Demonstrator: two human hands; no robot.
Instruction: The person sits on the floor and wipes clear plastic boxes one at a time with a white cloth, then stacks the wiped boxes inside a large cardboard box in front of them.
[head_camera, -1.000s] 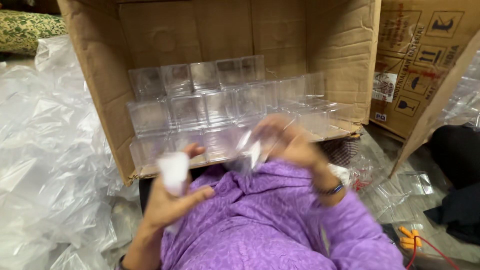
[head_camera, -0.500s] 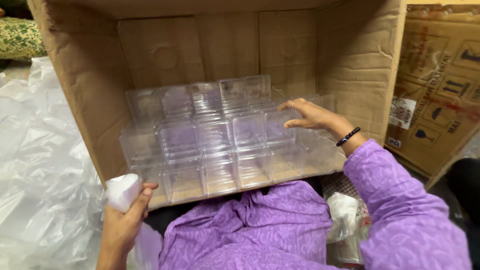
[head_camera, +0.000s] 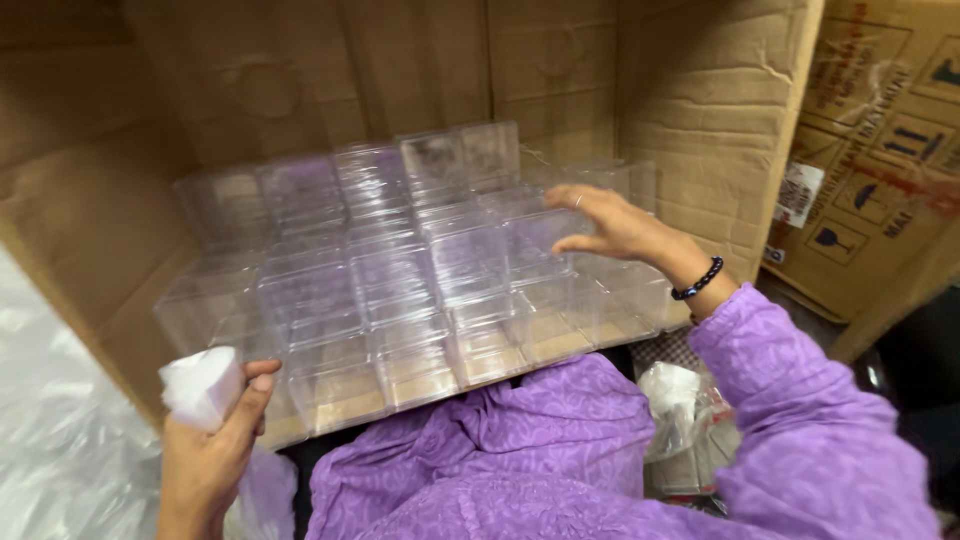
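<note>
Several clear plastic boxes (head_camera: 400, 270) stand in rows inside a large cardboard carton (head_camera: 420, 70) lying open toward me. My right hand (head_camera: 610, 225), with a dark bead bracelet at the wrist and a purple sleeve, rests with fingers spread on the clear boxes at the right of the stack. My left hand (head_camera: 215, 445) is at the lower left by the carton's front edge, closed around a white crumpled wad (head_camera: 200, 385).
A second cardboard carton (head_camera: 880, 180) with printed symbols stands at the right. Clear plastic sheeting (head_camera: 40, 430) lies at the left. A crumpled plastic bag (head_camera: 680, 410) sits beside my purple-clothed lap (head_camera: 500, 460).
My right hand has gone from my lap to the boxes at the right of the stack. The view has moved closer to the carton. My left hand still holds the white wad.
</note>
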